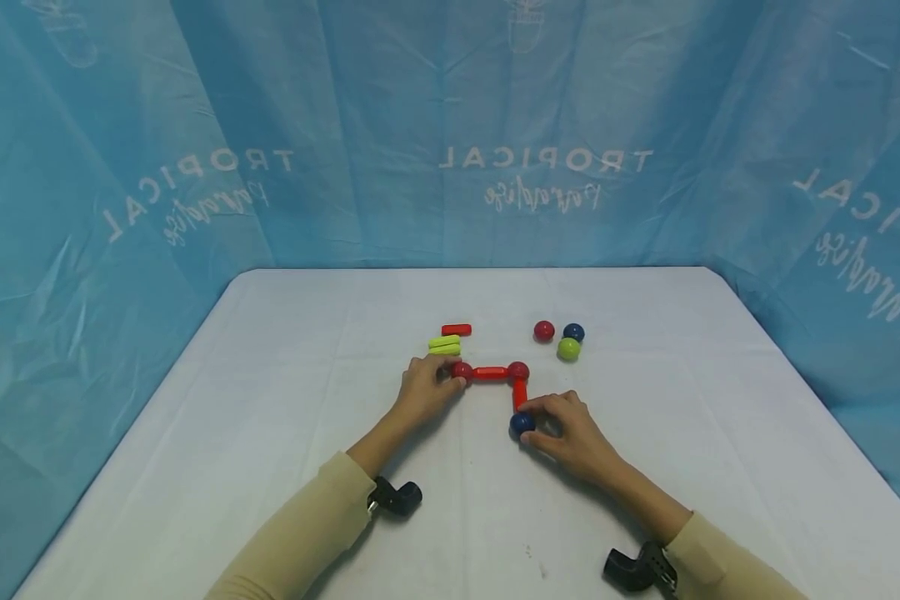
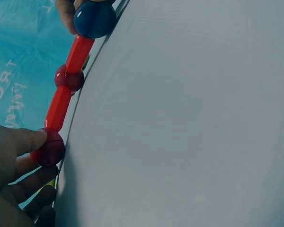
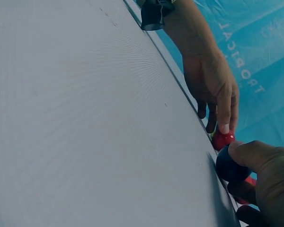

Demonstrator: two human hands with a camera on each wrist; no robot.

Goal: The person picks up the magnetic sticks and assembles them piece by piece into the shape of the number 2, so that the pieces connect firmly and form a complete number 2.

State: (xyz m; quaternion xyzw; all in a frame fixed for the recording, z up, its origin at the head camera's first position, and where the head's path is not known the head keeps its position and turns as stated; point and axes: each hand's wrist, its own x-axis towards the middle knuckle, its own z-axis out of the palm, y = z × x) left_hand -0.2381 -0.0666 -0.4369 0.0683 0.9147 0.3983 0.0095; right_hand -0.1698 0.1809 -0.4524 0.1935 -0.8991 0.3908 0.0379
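Observation:
Two red sticks and three balls form an L on the table. My left hand point(image 1: 424, 388) pinches the red ball point(image 1: 462, 372) at the L's left end. From it a red stick point(image 1: 491, 373) runs right to a second red ball point(image 1: 518, 372) at the corner. Another red stick point(image 1: 520, 395) comes from that corner toward me and meets a dark blue ball point(image 1: 522, 424). My right hand point(image 1: 574, 433) pinches this blue ball between thumb and fingers. In the left wrist view, the thumb lies on the red ball point(image 2: 51, 147).
Behind my left hand lie yellow-green sticks point(image 1: 445, 344) and a loose red stick point(image 1: 456, 330). Back right of the L sit a red ball point(image 1: 543, 331), a blue ball point(image 1: 573, 332) and a green ball point(image 1: 568, 349). A blue printed curtain point(image 1: 390, 100) hangs around the white table point(image 1: 285, 333).

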